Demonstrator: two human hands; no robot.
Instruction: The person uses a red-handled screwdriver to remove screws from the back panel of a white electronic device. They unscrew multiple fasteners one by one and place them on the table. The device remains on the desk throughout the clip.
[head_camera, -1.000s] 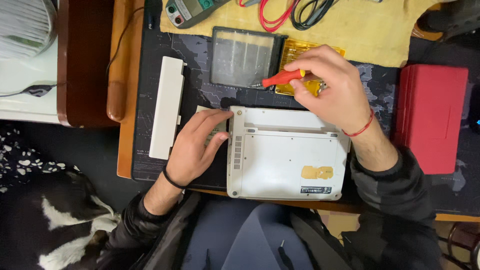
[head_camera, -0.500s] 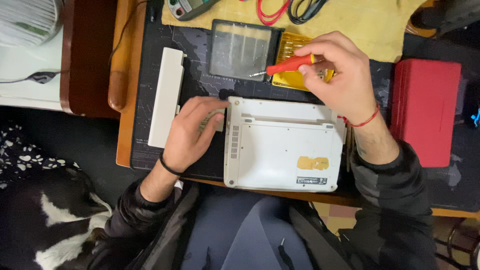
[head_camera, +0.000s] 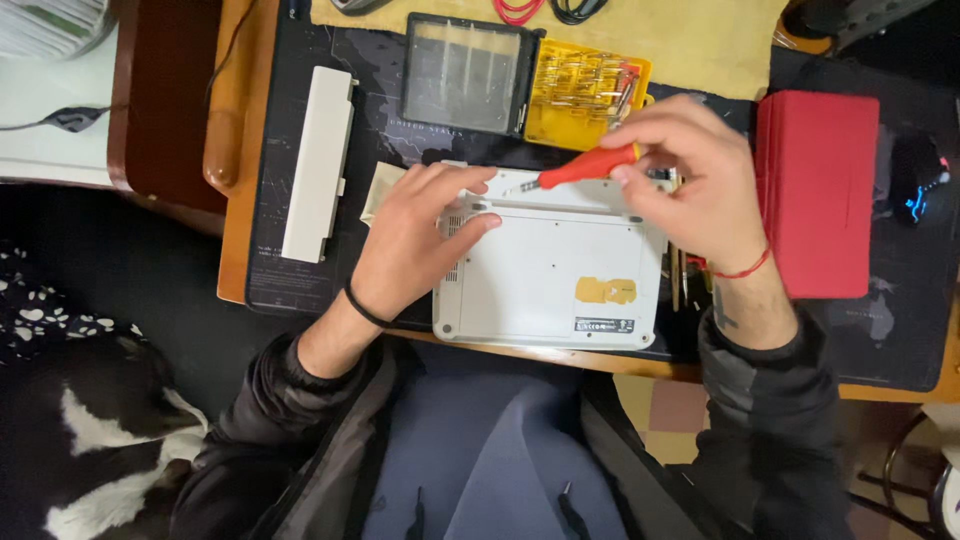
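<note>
Laptop (head_camera: 555, 280) upside down, white, at near edge of counter (head_camera: 300, 290). Left hand (head_camera: 420, 235) flat on its left rear corner, fingers (head_camera: 470, 228) loosely spread, holding nothing. Right hand (head_camera: 690, 180) over rear right edge, fingers pinching red screwdriver (head_camera: 580, 168), tip pointing left above laptop's rear edge. Yellow bit case (head_camera: 585, 90) just behind; red box (head_camera: 815, 190) right; white battery (head_camera: 318, 165) left.

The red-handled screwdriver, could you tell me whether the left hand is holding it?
No, the red-handled screwdriver is held in the right hand, while the left hand rests on the white laptop.
</note>
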